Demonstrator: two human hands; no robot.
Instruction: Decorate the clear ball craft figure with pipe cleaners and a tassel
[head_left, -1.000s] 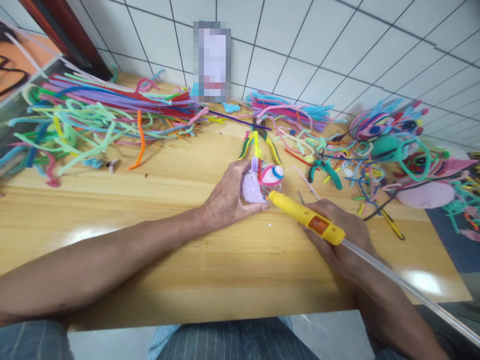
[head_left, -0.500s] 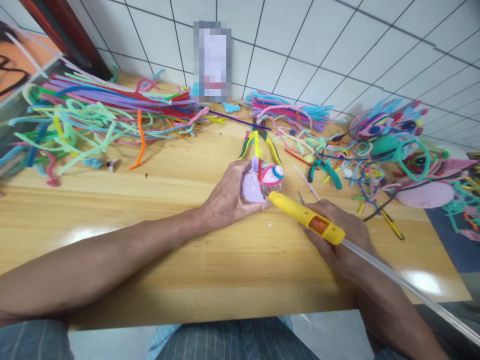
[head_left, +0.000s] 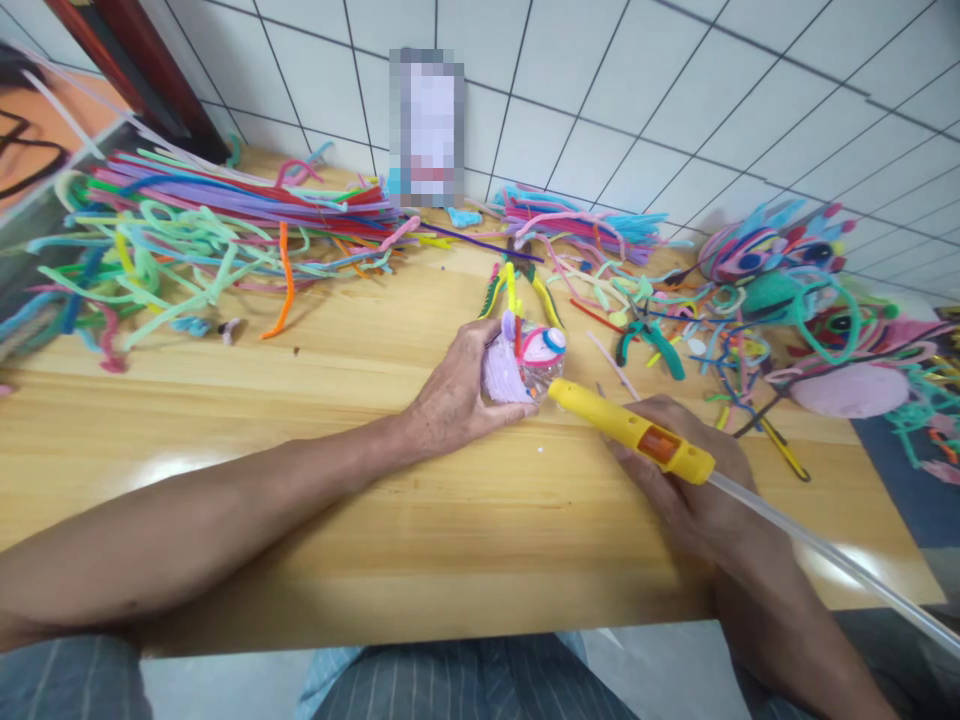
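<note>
My left hand point(head_left: 465, 385) is closed around a small craft piece point(head_left: 504, 370) covered in lilac pipe cleaner. Its right side is clear, with a pink-rimmed, blue-ringed eye shape, and a yellow and a red pipe cleaner rise from its top. In my right hand point(head_left: 694, 470) is a yellow hot glue gun point(head_left: 626, 425), a clear glue stick trailing from its back end. Its nozzle points at the craft piece's lower right side, a small gap apart. Just behind the piece lie pliers with yellow-and-green handles point(head_left: 546, 300).
Bundles of coloured pipe cleaners point(head_left: 247, 205) lie along the wall at left, with another bundle point(head_left: 585, 225) at the back. Teal-handled pliers point(head_left: 651, 345) rest among scraps on the right. Finished-looking fuzzy figures point(head_left: 847, 388) crowd the right end. A blurred upright object point(head_left: 427, 130) leans on the tiled wall.
My right hand has drawn the glue gun slightly right, so its nozzle has come away from the craft piece. My left hand keeps its hold in nearly the same place.
</note>
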